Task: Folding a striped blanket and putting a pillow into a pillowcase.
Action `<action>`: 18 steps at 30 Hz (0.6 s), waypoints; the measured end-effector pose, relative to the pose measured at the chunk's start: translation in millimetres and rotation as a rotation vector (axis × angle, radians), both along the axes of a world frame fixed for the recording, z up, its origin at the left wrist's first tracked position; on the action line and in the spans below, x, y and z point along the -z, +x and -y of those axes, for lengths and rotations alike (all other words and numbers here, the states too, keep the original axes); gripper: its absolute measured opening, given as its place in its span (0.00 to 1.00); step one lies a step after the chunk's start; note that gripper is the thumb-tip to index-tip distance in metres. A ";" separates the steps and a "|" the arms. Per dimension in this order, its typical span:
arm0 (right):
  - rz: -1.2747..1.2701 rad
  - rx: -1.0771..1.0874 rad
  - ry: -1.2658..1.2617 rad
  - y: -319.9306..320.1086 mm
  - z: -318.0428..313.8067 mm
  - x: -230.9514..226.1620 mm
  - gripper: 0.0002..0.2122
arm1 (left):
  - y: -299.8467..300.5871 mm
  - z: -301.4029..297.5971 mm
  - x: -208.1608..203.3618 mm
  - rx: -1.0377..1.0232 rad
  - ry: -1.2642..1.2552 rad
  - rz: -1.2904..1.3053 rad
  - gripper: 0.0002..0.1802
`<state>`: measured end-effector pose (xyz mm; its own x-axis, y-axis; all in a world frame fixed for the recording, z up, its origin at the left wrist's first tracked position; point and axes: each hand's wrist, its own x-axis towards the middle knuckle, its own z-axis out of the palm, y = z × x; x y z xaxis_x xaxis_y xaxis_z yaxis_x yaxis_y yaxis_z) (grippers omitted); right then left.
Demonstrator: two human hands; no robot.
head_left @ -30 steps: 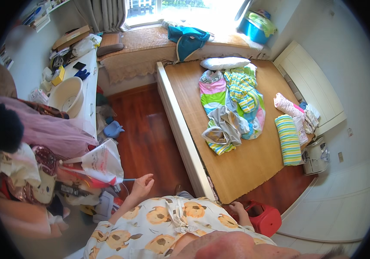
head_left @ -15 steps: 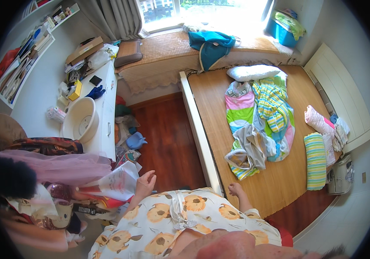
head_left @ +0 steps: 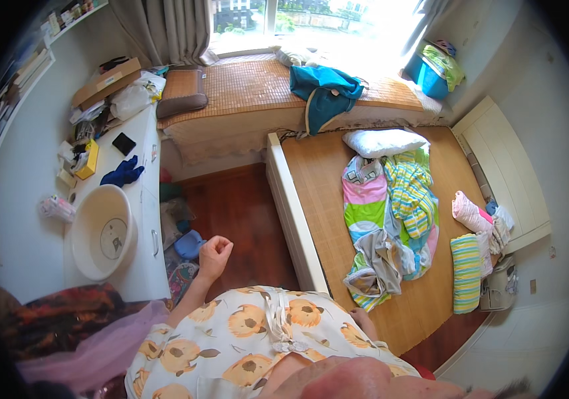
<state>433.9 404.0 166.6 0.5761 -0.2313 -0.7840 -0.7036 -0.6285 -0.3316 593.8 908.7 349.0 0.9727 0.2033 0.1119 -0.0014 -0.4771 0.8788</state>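
My left hand (head_left: 215, 256) hangs in front of my body above the dark red floor, its fingers curled in with nothing visible in them. Nearest to it are the white desk (head_left: 146, 256) and a light-blue plastic container (head_left: 189, 245) on the floor. My right hand (head_left: 363, 320) is low beside my flowered dress (head_left: 248, 322), over the bed's near edge; the dress partly covers it and its fingers are hard to make out. On the bed mat (head_left: 318, 179) lie a crumpled colourful quilt (head_left: 364, 216), a yellow-blue striped cloth (head_left: 409, 199) and grey clothing (head_left: 381, 263).
A cream basin (head_left: 87, 233), a phone (head_left: 124, 143) and a dark blue cloth (head_left: 123, 171) sit on the desk. The bed's white side rail (head_left: 291, 213) borders the narrow floor strip (head_left: 244, 219). A striped bolster (head_left: 465, 272) and white pillow (head_left: 384, 142) lie on the bed.
My view has shifted forward, toward the window and desk. My left hand has risen slightly and its fingers have curled in more. My right hand has dropped lower, closer against the dress.
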 end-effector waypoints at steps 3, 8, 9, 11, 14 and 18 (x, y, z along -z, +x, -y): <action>0.049 0.053 -0.039 14.7 -25.8 -24.2 0.15 | 57.5 15.5 -32.3 0.131 -0.233 -0.031 0.05; 0.055 0.235 0.091 28.5 -44.3 -43.2 0.15 | 128.3 67.3 -122.8 0.561 -0.666 -0.058 0.04; 0.058 0.247 0.079 31.7 -38.8 -41.2 0.15 | 134.6 78.4 -141.0 0.572 -0.664 -0.061 0.04; 0.066 0.262 0.066 40.9 -27.8 -33.4 0.15 | 141.4 96.4 -176.2 0.788 -0.912 -0.120 0.04; 0.073 0.274 0.069 59.2 -20.6 -17.0 0.15 | 143.2 113.3 -217.5 1.110 -1.136 -0.192 0.04; 0.057 0.296 0.050 65.4 -10.3 -2.0 0.15 | 156.6 133.4 -251.2 1.517 -1.007 0.055 0.10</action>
<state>499.3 414.3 168.6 0.5330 -0.3578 -0.7668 -0.8330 -0.3810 -0.4012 750.4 775.3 600.2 0.3589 -0.7512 0.5540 0.0843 0.6172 0.7822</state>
